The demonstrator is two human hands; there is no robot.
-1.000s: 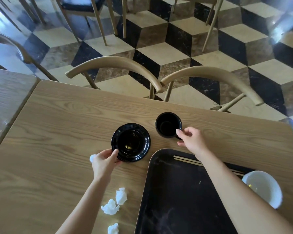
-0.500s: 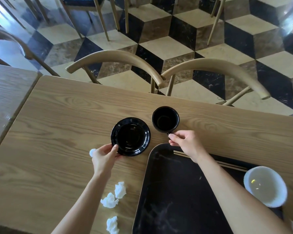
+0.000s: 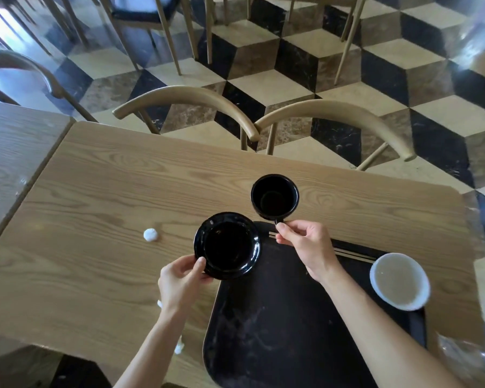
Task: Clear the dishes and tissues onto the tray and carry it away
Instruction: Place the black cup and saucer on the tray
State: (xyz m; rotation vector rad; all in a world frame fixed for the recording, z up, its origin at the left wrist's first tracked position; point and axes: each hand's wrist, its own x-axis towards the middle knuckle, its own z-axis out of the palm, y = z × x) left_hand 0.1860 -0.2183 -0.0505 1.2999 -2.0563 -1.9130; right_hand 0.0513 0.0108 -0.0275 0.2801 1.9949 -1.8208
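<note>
Left hand [image 3: 179,281]: clamped on black saucer [image 3: 226,245] rim. Right hand [image 3: 305,245]: pinching black cup [image 3: 274,198] handle. Both apparently lifted, at tray [image 3: 277,331] edge.

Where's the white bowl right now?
Head view: the white bowl sits on the black tray's far right corner, beside the chopsticks, right of the right hand.

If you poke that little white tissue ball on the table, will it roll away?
Probably. The small crumpled white tissue ball looks round and very light, so a nudge should send it skidding or rolling across the smooth wooden table. It likely squashes easily when pinched.
</note>
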